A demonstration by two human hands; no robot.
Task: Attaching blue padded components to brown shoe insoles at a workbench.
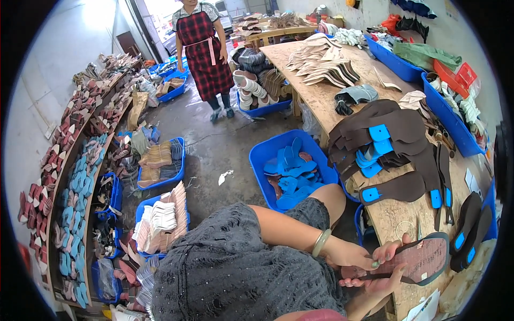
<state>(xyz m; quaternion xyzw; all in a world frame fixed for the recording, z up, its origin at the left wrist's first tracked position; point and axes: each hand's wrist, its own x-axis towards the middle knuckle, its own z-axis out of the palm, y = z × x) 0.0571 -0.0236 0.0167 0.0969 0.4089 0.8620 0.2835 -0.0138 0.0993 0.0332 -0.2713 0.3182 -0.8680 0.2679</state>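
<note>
Both my hands are closed on a shoe sole (pixel 428 260), reddish-brown on its upper face with a dark rim, held over the front end of the wooden worktable (pixel 393 211). My left hand (pixel 356 255), below a pale green bangle (pixel 321 243), grips the narrower part with its thumb on top. From the lower edge comes my right hand (pixel 381 286), its thumb lying across the sole's near side. Some fingers pass beneath the sole and are hidden. Just beyond it, dark brown insoles (pixel 393 187) with blue heel patches lie on the table.
A blue bin (pixel 257 155) of blue sole pieces stands left of the table. Stacked pale insoles (pixel 321 61) lie at its far end. Blue tubs (pixel 452 120) line the right side. Racks of soles (pixel 80 198) fill the left wall. A person in a checked apron (pixel 203 53) stands beyond.
</note>
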